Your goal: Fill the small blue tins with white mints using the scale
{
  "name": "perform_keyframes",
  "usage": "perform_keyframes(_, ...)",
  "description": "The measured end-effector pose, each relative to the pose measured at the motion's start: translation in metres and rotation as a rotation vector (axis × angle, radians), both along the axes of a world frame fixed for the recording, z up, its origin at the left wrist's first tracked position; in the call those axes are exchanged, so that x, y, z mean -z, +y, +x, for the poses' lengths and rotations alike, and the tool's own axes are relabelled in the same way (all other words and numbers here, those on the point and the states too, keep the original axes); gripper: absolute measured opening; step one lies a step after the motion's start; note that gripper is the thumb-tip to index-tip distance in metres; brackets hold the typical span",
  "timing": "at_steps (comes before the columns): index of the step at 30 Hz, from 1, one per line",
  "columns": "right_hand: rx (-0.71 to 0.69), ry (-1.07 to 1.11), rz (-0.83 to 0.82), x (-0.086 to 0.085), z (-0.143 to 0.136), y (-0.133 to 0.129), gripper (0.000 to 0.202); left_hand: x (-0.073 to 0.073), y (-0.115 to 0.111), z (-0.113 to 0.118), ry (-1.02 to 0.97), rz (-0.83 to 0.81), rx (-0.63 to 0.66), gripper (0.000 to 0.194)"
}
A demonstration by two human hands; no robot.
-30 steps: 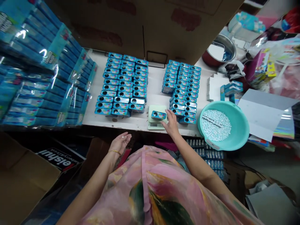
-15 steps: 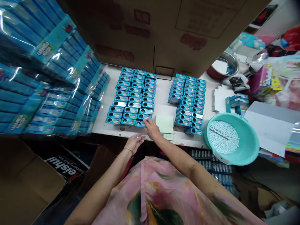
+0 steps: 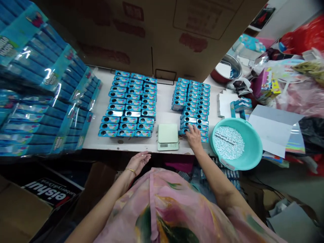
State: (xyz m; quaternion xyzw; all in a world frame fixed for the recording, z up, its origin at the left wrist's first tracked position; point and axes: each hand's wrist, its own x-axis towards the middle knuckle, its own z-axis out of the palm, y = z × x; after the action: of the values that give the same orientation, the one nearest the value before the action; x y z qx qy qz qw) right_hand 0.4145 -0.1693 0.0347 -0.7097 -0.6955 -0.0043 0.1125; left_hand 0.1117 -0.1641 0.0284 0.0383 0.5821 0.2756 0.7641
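Observation:
My right hand (image 3: 194, 137) is at the front of the right-hand group of small blue boxes (image 3: 193, 95), its fingers closed over a box (image 3: 184, 131) in the front row. Each box has a dark round hole on its top face. Low before the table edge, my left hand (image 3: 138, 162) is turned palm up with curled fingers, and small white pellets show faintly at the fingertips. Between the two box groups lies a pale green digital scale (image 3: 168, 135). The left-hand group of blue boxes (image 3: 130, 113) stands in three columns.
A turquoise basin (image 3: 254, 148) with white pellets and a dark strip stands at the table's right end. Wrapped blue packs (image 3: 45, 111) are piled at the left. A large cardboard box (image 3: 162, 33) walls off the back. White cartons (image 3: 226, 103) and bags crowd the far right.
My right hand has left the front of the left-hand box group and crossed rightwards over the scale to the right-hand group. My left hand stays low near the table edge. The view has shifted right.

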Motion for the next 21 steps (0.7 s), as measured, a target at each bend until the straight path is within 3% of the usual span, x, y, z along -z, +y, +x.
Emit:
perform_keyframes(6, -0.177, -0.025, -0.039, -0.032, -0.035, -0.006, 0.022, -0.004, -0.004, -0.003, 0.005, 0.016, -0.020, 0.021)
perform_keyframes(9, -0.283, 0.004, -0.140, -0.030, -0.064, 0.007, 0.021, -0.002, -0.007, 0.000, -0.025, 0.026, -0.019, 0.018)
perform_keyframes(12, -0.282, 0.058, -0.171, -0.021, -0.078, 0.016, 0.021, -0.001, -0.008, 0.003, -0.054, 0.041, -0.019, 0.017)
perform_keyframes(21, 0.013, 0.418, 0.080, -0.016, -0.021, -0.035, 0.024, 0.007, -0.011, -0.011, -0.011, -0.010, -0.090, 0.017)
